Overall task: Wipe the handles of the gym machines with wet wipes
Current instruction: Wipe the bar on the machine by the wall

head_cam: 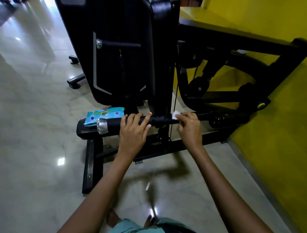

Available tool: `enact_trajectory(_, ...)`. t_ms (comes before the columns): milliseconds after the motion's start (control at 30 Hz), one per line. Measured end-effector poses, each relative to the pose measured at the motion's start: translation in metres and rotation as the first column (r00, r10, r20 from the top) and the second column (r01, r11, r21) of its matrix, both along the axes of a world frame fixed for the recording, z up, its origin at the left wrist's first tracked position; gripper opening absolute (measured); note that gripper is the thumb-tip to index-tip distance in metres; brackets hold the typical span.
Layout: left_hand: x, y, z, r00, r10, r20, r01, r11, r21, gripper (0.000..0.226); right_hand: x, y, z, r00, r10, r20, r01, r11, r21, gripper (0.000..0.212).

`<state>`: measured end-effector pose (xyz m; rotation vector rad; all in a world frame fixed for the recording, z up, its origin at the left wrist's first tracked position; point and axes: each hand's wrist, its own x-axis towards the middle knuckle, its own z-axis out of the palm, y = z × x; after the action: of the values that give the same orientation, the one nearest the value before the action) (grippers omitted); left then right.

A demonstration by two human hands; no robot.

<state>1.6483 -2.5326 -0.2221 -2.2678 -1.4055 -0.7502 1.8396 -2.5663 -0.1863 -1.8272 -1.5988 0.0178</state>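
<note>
**Handle bar, wipe and pack: items as I see them**

Handle [130,122]: black padded bar with a silver end cap [102,126] at its left end, lying crosswise near the middle of my view, low on the gym machine [127,51].

Wet wipe [175,115]: small white wad, pressed on the bar right of the padded part, just beside the machine's upright post.

My right hand [189,129]: fingers curled over the wipe, pinching it against the bar.

My left hand [134,132]: wrapped round the padded handle from the near side, fingertips showing over the far edge; it grasps the bar between the end cap and the wipe.

Wipes pack [104,115]: teal packet, lying flat on the black seat pad [86,129], just behind the end cap, to the left of my left hand.

Second handle [119,44]: a similar black bar with a silver cap, higher and farther back on the machine.

Surroundings: black frame and pulleys to the right against a yellow wall [278,120]; glossy pale tiled floor [35,129] to the left and near me.
</note>
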Motion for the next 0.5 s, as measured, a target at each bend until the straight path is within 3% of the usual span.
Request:
enact_trajectory(133, 0.0, 0.0, -0.001, 1.0, -0.001, -0.009, 0.001, 1.0, -0.002, 0.041, -0.01, 0.01, 0.01, 0.996, -0.084, -0.032, 0.084, 0.996, -0.018, 0.021)
enact_trajectory(333, 0.0, 0.0, 0.001, 1.0, -0.005, -0.025, 0.004, 1.0, -0.025, 0.042, -0.018, -0.001, 0.0, 0.995, 0.1, 0.027, -0.1, 0.995, -0.002, 0.024)
enact_trajectory(500, -0.001, -0.002, 0.003, 0.999, 0.007, -0.038, -0.008, 0.999, -0.04, 0.041, -0.004, 0.009, 0.003, 0.995, -0.071, -0.075, 0.07, 0.997, -0.014, 0.023)
